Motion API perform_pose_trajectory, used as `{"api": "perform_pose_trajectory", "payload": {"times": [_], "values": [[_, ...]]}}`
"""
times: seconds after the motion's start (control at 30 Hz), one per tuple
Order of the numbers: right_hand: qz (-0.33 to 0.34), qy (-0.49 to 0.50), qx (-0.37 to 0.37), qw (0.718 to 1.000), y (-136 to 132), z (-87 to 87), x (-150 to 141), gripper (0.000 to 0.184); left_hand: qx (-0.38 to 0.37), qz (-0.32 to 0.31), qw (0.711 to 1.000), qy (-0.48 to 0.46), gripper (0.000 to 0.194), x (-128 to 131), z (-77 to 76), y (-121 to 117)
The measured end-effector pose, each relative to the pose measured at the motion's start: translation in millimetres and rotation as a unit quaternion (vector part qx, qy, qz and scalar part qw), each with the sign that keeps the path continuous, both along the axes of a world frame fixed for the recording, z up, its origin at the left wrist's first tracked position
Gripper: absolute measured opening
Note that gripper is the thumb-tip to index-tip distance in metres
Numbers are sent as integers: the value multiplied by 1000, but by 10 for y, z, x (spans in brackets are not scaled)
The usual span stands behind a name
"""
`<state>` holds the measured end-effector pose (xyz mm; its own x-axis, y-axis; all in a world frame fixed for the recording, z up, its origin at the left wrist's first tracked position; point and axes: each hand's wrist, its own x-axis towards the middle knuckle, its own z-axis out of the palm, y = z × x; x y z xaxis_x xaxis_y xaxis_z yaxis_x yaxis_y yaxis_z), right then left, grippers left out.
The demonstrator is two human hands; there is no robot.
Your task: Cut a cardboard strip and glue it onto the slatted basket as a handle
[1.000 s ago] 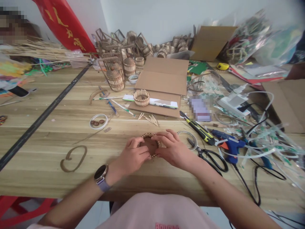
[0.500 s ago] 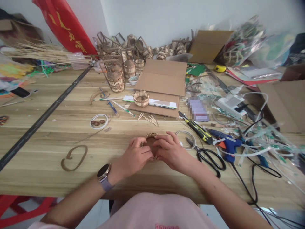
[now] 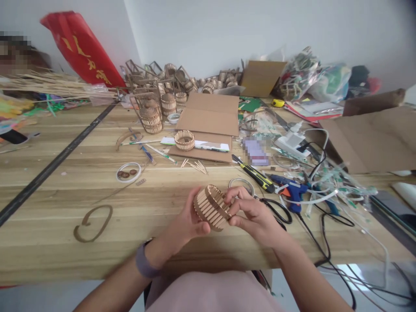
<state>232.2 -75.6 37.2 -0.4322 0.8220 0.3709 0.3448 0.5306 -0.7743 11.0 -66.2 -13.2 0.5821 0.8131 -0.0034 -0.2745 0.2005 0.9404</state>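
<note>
A small round basket of pale wooden slats with brown bands point(image 3: 211, 209) is tilted on its side between my hands, just above the table. My left hand point(image 3: 190, 221) cups its left side, thumb along the lower edge. At the right rim, my right hand point(image 3: 250, 214) grips the basket with thumb and fingertips. Behind them, a similar basket ring point(image 3: 184, 141) stands on the cardboard, and several short wooden sticks point(image 3: 196, 166) lie loose. Past my right hand are a white tape roll point(image 3: 242, 186) and black-handled scissors point(image 3: 279, 210), partly hidden by that hand.
A yellow-black utility knife point(image 3: 258, 177) and a blue glue gun point(image 3: 294, 193) with trailing cables lie to the right. Finished lidded baskets point(image 3: 151, 119) stand at the back. On the left are a white ring point(image 3: 129, 172) holding brown discs and a curled brown strip point(image 3: 94, 223).
The basket has been lifted and tipped, so its slatted side now shows. My left hand has turned to cup its side, and my right hand has shifted to its right rim. The view has swung right.
</note>
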Motion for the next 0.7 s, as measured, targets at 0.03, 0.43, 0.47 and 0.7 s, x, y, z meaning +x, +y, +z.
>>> {"api": "perform_pose_trajectory", "payload": {"times": [0.03,0.43,0.47,0.7], "values": [[1,7,1,1000,-18,-6,-10,34,-23,2,999,-22,96,48,17,-37],[-113,8,28,993,-250,-31,-62,20,-64,99,993,-20,89,153,70,-195],[-127,0,42,991,-271,-13,-73,15,-65,104,992,-11,91,155,69,-204],[-174,-88,151,969,-333,52,-118,9,-50,122,991,34,93,167,75,-255]]}}
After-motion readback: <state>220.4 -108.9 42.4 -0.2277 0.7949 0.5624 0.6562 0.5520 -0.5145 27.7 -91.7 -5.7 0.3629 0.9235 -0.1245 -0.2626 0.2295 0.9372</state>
